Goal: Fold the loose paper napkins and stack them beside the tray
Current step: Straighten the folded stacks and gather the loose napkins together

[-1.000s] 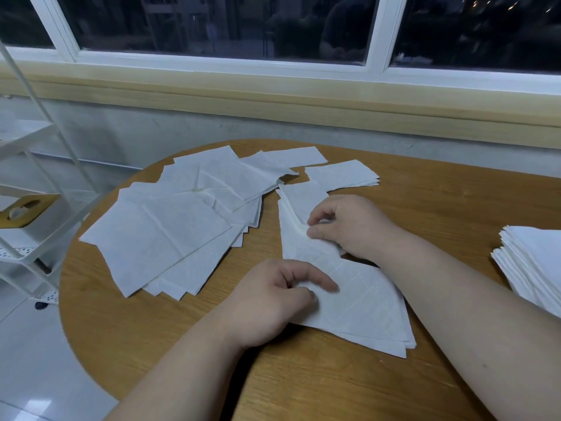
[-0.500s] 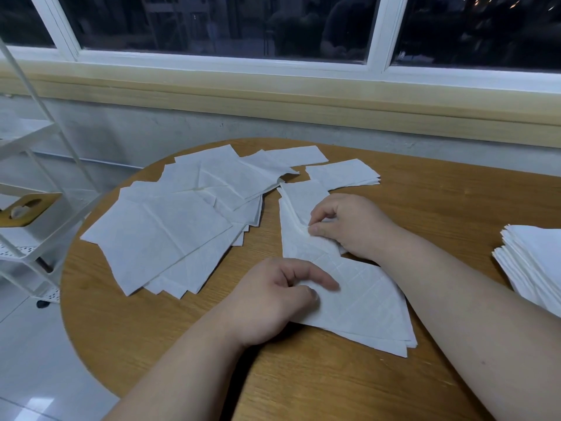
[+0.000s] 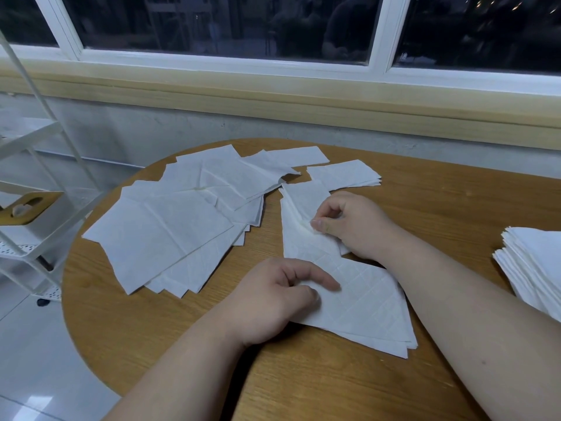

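While the left hand [image 3: 273, 302] and right hand [image 3: 352, 226] each pinched the napkin [image 3: 370, 305] mid-fold, the next move seemingly called for aligning edges and creasing.

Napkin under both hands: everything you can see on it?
The napkin is white thin paper embossed with a diagonal grid, several layers showing at its near right corner. It lies mostly flat on the wooden table. The left hand holds its near left edge; the right hand pinches a raised crease at its far end.

Dim, bluish indoor light from overhead; the dark night window panes [image 3: 224, 22] mirror faint reflections; wide-angle bending at edges.
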Motion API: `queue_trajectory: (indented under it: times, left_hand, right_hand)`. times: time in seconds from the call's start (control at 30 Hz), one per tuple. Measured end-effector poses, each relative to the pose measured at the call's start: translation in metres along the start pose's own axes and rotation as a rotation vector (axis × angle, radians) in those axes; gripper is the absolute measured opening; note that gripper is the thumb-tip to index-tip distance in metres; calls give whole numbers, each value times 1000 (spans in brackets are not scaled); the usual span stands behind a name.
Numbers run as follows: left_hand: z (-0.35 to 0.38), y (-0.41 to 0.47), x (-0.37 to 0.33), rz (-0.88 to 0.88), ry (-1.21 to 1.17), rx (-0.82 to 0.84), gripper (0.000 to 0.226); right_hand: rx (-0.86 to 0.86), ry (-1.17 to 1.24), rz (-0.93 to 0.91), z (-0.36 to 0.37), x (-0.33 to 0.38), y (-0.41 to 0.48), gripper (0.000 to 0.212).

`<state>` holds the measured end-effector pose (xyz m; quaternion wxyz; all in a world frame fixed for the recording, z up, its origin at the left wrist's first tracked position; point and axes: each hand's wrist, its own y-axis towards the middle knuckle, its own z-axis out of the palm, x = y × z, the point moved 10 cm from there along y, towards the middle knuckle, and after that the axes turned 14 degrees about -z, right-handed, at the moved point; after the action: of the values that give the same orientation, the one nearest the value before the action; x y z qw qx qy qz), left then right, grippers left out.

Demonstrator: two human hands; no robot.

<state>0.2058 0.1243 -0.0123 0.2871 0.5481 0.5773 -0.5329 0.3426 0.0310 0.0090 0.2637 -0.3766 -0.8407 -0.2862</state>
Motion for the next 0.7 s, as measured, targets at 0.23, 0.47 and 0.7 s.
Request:
queue_trajectory:
  times: [0.23,0.47,0.7]
  left_hand:
    - [0,-1,0,-3,-2,1,30]
    - [1,0,1,-4,-8,13,30]
    - [1,1,1,10,0,11,30]
  right_hand:
    - [-82,210,138,-6,-6,-4,12]
    - [-64,257,162,-7,-5,-6,13]
    - [-169,401,189,-15,-8,-8,8]
